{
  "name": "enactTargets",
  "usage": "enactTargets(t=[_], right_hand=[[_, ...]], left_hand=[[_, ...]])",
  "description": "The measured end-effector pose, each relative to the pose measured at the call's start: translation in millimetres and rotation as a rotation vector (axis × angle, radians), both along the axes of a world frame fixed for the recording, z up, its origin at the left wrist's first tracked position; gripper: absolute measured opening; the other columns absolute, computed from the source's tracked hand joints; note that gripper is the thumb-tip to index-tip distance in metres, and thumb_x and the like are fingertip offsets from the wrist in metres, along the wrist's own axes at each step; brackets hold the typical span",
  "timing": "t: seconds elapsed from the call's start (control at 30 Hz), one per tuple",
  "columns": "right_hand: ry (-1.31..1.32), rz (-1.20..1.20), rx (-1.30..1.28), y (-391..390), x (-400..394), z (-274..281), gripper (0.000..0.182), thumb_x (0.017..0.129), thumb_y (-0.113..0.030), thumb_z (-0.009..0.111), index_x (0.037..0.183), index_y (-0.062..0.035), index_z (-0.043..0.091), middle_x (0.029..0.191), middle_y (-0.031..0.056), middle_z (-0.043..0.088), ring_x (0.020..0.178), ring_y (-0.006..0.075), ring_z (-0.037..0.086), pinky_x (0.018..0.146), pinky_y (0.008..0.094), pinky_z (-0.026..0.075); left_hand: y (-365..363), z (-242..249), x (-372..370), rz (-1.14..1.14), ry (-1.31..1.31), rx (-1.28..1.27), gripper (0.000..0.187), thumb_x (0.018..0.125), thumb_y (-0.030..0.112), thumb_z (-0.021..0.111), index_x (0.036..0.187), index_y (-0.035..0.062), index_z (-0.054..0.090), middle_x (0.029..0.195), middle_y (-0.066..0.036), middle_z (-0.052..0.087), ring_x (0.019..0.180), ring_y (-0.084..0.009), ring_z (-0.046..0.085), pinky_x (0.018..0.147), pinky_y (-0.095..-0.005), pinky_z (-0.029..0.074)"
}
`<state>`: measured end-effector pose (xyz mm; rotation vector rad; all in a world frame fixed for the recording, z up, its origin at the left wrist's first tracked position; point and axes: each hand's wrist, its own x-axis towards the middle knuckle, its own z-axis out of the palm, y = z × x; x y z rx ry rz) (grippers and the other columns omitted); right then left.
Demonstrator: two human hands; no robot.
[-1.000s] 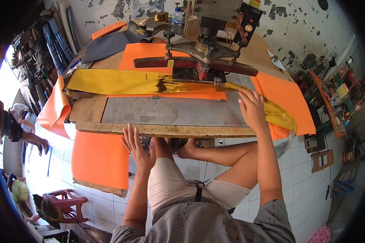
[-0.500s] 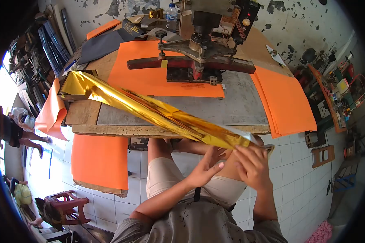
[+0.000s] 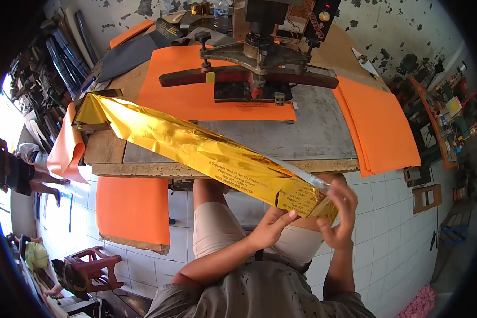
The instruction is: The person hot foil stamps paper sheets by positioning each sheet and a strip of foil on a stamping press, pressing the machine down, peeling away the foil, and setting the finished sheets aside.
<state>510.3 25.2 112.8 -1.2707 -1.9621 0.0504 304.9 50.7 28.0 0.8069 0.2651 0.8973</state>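
Observation:
A long strip of gold foil (image 3: 196, 151) runs from the bench's left end down to my lap; faint stamped text shows near its lower end. My left hand (image 3: 273, 225) pinches the foil's lower edge from below. My right hand (image 3: 340, 214) grips the foil's end, fingers wrapped around it. An orange sheet (image 3: 196, 95) lies on the metal plate (image 3: 312, 135) under the red arm of the stamping press (image 3: 254, 69).
A stack of orange sheets (image 3: 379, 127) lies at the bench's right end, another orange sheet (image 3: 132, 209) hangs below the left front edge. Dark sheets (image 3: 127, 58) lie at the back left. A person's legs (image 3: 32, 180) stand at the far left. A red stool (image 3: 87, 262) sits on the tiled floor.
The foil was pulled off the plate from under the press and drawn toward me; both hands left the bench and now hold its end, spreading it so the print shows.

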Motion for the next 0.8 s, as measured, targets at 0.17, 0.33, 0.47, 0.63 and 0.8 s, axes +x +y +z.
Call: enactTargets(t=[0.17,0.33,0.47,0.63,0.8], right_hand=[[0.353,-0.027,-0.298,15,15,-15,0.072,0.098,-0.042,0.066,0.151,0.0015,0.044,0.15,0.0205,0.051,0.144,0.0351,0.044,0.119,0.0477,0.034],[0.556,-0.02,-0.438,16,29,-44,0.064,0.1,-0.039,0.065,0.147,0.0006,0.049,0.142,0.0177,0.059,0.133,0.0299,0.056,0.116,0.0421,0.039],[0.566,-0.101,-0.503,16,37,-50,0.05,0.098,-0.035,0.068,0.133,0.0013,0.062,0.125,0.0126,0.067,0.12,0.0232,0.062,0.106,0.0367,0.046],[0.575,-0.119,-0.521,23,38,-51,0.036,0.096,-0.029,0.071,0.114,0.0027,0.068,0.105,0.0065,0.07,0.099,0.0161,0.064,0.092,0.0318,0.048],[0.632,-0.153,-0.547,24,37,-51,0.029,0.095,-0.025,0.072,0.105,0.0027,0.069,0.096,0.0045,0.069,0.088,0.0125,0.06,0.083,0.0289,0.047]], left_hand=[[-11,-4,6,0.052,-0.019,-0.092,0.051,0.112,0.025,0.044,0.152,-0.0053,0.032,0.153,-0.018,0.047,0.141,-0.0293,0.047,0.122,-0.0466,0.033],[-10,-6,6,0.014,-0.013,-0.082,0.049,0.113,0.025,0.041,0.151,-0.0056,0.034,0.152,-0.018,0.048,0.142,-0.0293,0.047,0.123,-0.0467,0.033],[-9,-3,3,-0.018,0.058,-0.059,0.049,0.113,0.025,0.041,0.15,-0.0061,0.036,0.151,-0.017,0.05,0.141,-0.0286,0.048,0.122,-0.0445,0.034],[-7,-6,2,-0.036,0.099,-0.032,0.046,0.113,0.025,0.042,0.147,-0.0063,0.043,0.148,-0.016,0.053,0.139,-0.0254,0.05,0.12,-0.0407,0.036],[-4,-7,-1,-0.032,0.145,-0.006,0.047,0.113,0.026,0.044,0.148,-0.0056,0.042,0.146,-0.014,0.054,0.136,-0.0232,0.052,0.117,-0.0387,0.038]])
